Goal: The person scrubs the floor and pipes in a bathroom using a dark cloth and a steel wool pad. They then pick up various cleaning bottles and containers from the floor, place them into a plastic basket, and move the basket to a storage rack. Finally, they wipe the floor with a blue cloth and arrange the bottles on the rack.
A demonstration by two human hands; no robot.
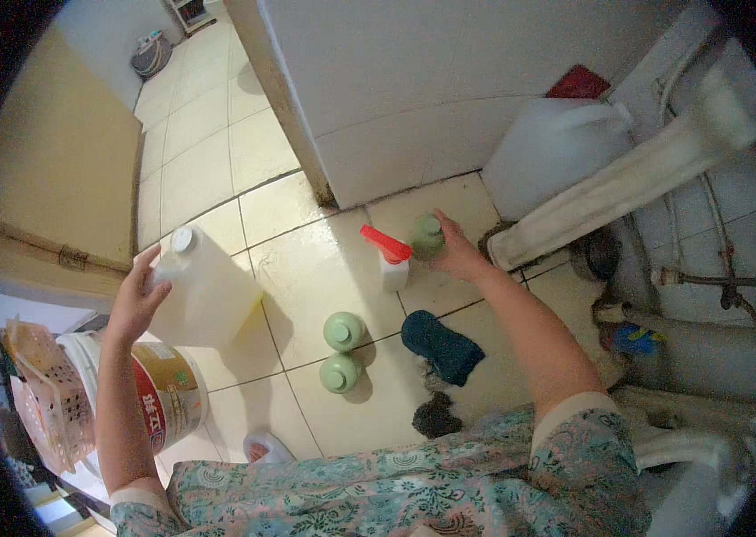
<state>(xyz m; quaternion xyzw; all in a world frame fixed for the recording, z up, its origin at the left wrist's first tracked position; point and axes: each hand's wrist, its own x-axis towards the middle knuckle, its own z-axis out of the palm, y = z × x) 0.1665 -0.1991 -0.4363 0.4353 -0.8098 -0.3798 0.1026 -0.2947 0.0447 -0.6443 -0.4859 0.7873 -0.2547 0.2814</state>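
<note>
My left hand [135, 300] grips the upper left side of a large translucent plastic jug [210, 295] with a white cap and pale yellowish contents. My right hand [460, 253] is closed round a green bottle [427, 236], just right of a white spray bottle [394, 274] with a red trigger head. Two more green bottles, one [343, 331] behind the other [339, 373], stand upright on the tiles between my arms. To their right lies a dark teal cloth-like item [442, 346], beside a dark clump [436, 414] I cannot make out.
At left, a labelled white bucket [168, 394] stands beside a pink perforated basket [47, 394]. A large whitish jug [552, 152] is by the wall, behind a thick white pipe [628, 179]. Thinner pipes [718, 279] run at right. A doorway edge [284, 107] rises ahead.
</note>
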